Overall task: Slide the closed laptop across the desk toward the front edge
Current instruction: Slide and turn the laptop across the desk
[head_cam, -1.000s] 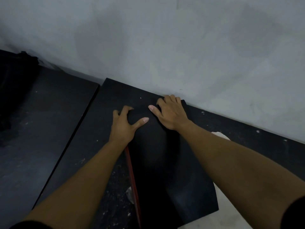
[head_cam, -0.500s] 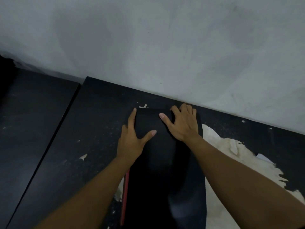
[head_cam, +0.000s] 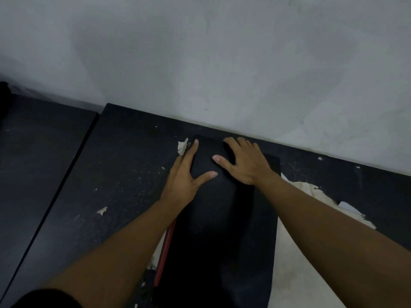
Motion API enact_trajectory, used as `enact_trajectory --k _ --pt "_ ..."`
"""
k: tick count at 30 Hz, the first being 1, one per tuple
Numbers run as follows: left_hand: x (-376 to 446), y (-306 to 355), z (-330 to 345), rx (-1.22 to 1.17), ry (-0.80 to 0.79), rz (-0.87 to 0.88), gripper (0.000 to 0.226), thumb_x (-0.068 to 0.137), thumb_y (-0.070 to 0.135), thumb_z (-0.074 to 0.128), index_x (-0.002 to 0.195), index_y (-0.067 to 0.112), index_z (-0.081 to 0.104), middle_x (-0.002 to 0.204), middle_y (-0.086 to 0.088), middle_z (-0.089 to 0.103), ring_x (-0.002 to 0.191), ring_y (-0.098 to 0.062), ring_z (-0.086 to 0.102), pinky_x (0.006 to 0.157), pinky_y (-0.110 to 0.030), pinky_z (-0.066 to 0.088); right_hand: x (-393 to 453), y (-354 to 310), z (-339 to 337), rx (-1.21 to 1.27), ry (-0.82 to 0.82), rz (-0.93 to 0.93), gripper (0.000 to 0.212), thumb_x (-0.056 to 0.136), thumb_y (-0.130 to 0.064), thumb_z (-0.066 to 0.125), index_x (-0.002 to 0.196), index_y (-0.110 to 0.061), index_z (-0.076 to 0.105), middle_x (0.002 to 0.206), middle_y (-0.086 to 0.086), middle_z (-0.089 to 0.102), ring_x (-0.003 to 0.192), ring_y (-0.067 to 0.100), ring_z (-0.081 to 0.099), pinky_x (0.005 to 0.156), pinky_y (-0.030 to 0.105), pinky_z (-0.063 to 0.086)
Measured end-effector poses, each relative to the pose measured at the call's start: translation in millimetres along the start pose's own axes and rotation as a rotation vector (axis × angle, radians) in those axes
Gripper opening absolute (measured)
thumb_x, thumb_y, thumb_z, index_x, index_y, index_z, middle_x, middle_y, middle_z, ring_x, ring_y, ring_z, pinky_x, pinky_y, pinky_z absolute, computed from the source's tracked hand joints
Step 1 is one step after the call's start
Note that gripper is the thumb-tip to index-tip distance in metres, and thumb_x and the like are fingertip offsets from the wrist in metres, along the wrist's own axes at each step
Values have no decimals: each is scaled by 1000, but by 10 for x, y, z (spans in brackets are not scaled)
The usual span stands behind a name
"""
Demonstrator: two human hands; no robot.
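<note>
The closed flat black laptop with a red side edge point(head_cam: 222, 230) is lain lengthwise on the worn black tabletop point(head_cam: 115, 174), far end near the grey wall point(head_cam: 222, 63). Left hand point(head_cam: 184, 181) and right hand point(head_cam: 246, 163) are pressed flat on its far end, fingers spread, no clamped grip. Even downward pressure is advised; pull straight, avoid skew.
</note>
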State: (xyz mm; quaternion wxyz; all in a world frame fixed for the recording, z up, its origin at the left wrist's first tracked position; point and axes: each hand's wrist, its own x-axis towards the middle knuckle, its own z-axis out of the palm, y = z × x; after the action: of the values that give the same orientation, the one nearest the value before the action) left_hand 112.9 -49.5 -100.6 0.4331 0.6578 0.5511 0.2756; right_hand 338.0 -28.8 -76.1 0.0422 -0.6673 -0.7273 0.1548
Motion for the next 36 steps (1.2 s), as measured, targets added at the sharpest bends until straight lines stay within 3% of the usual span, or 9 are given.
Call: enact_trajectory --k 3,6,10,14,20,23,27,32,36 --pt "121 98 40 57 -84 83 94 84 66 72 160 52 18 165 6 31 141 -4 32 118 -37 32 71 -7 -29 55 49 51 69 91 -82 36 111 -20 55 103 5 66 94 26 61 82 41 43" --pt "177 193 93 109 -139 107 95 83 71 69 157 60 10 160 5 38 120 5 35 103 -26 34 12 0 34 70 189 115 63 90 -83 41 90 -21 50 82 -3 58 76 22 57 70 37 42" --pt "160 214 151 73 -168 61 96 83 74 68 154 67 4 137 -5 52 114 -7 47 94 -32 40 -57 70 109 103 276 179 70 85 -89 43 90 -20 56 82 -4 62 76 21 61 73 37 45" --pt "39 210 180 27 -148 41 100 82 73 69 155 64 0 159 0 38 136 -11 41 109 -39 39 -74 84 108 119 337 240 83 79 -94 45 98 -17 67 92 1 73 84 25 67 76 34 45" --pt "-569 60 112 -18 -127 -176 102 75 76 71 156 55 14 145 8 55 132 -23 55 107 -53 45 -175 224 29 120 342 331 82 74 -99 40 87 -21 64 85 -3 69 78 23 64 79 40 53" --pt "-840 8 104 96 -73 -215 84 72 79 68 143 44 41 131 13 54 135 -21 47 108 -58 40 -249 332 -4 135 346 393 84 72 -101 39 85 -20 61 82 -4 66 78 23 63 77 41 53" --pt "-930 115 206 176 34 -180 73 78 72 67 133 28 52 108 15 59 105 -11 58 90 -36 51 -342 406 -60 155 340 458 88 70 -102 37 84 -19 60 81 -4 66 78 23 62 73 39 52" --pt "-873 201 252 295 60 -215 59 70 86 64 98 34 57 82 25 47 72 4 41 63 -15 25 -477 512 -130 191 387 504 88 70 -103 37 86 -19 60 79 -7 59 74 17 53 67 33 40" --pt "-921 164 220 290 4 -305 72 57 98 60 73 27 56 90 23 49 87 -1 50 73 -32 45 -633 623 -171 207 430 538 86 71 -102 39 85 -19 57 76 -8 53 74 15 49 69 32 38"
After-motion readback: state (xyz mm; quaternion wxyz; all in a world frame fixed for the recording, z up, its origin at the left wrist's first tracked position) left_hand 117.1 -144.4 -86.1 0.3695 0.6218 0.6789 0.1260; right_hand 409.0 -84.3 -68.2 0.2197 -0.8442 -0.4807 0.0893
